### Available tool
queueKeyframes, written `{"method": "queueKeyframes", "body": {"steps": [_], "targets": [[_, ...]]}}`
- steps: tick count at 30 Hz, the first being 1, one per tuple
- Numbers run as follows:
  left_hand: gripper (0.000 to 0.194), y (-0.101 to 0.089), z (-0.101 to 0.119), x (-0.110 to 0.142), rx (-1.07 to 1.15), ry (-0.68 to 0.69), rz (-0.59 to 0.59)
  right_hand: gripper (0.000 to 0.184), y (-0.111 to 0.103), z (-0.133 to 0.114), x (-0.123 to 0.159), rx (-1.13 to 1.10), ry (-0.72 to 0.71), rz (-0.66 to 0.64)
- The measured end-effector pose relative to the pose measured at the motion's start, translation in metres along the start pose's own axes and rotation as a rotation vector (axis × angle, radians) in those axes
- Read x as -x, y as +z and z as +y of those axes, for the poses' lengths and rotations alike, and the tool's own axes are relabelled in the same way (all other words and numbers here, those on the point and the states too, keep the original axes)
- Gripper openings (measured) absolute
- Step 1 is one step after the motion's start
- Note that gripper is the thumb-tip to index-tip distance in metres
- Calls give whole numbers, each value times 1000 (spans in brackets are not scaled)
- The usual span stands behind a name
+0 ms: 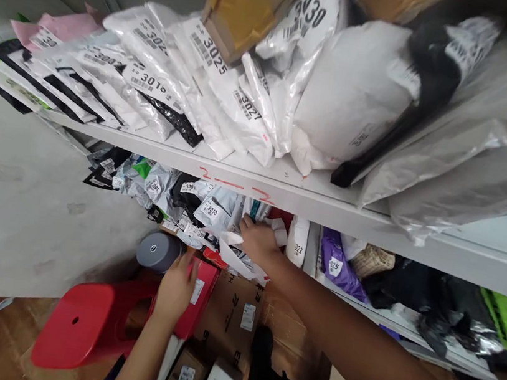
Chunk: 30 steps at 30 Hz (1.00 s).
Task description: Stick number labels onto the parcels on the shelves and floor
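Observation:
My left hand [176,289] rests on the top edge of a red box [200,299] low down, with its fingers curled over the edge. My right hand [258,241] reaches under the white shelf [281,197] into a row of labelled parcel bags. Its fingers close on a white mailer bag [237,257] that sticks out of the row. Bags next to it bear number labels such as 3010 [210,212].
The upper shelf carries white and grey mailer bags [228,98], a yellow-taped carton [241,6] and a black bag [418,93]. A red plastic stool [84,323], a grey cylinder [157,252] and cardboard boxes [235,319] stand on the floor. Purple, black and green bags [341,265] lie lower right.

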State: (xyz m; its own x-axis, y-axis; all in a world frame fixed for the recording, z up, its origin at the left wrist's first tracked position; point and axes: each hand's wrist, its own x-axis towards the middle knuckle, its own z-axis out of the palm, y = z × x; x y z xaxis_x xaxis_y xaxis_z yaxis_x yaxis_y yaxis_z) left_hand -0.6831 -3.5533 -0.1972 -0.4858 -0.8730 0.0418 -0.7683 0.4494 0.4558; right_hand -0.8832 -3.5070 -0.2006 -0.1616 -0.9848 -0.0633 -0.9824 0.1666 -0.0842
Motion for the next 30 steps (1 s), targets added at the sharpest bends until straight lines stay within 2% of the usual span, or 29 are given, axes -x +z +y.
{"method": "queueKeyframes", "body": {"steps": [3, 5, 7, 9, 13, 19, 23, 30], "targets": [[39, 24, 52, -65, -35, -84, -106, 37, 1, -1, 2, 2, 59, -4], [34, 41, 77, -107, -40, -137, -178, 39, 0, 0, 3, 4, 100, -3], [26, 54, 86, -134, -18, -154, -220, 40, -1, 1, 3, -1, 123, 2], [20, 60, 80, -145, 22, -147, -234, 38, -2, 3, 4, -14, 128, 10], [20, 50, 47, -133, 151, -106, -208, 33, -2, 6, 5, -41, 123, 26], [47, 25, 4, -90, 479, -132, -135, 35, 3, 5, 4, -43, 132, 46], [61, 15, -9, -68, 639, -178, -79, 36, 3, 3, 5, -31, 129, 55], [61, -6, -24, -42, 714, -231, -38, 35, -2, -1, 9, -13, 112, 60]]}}
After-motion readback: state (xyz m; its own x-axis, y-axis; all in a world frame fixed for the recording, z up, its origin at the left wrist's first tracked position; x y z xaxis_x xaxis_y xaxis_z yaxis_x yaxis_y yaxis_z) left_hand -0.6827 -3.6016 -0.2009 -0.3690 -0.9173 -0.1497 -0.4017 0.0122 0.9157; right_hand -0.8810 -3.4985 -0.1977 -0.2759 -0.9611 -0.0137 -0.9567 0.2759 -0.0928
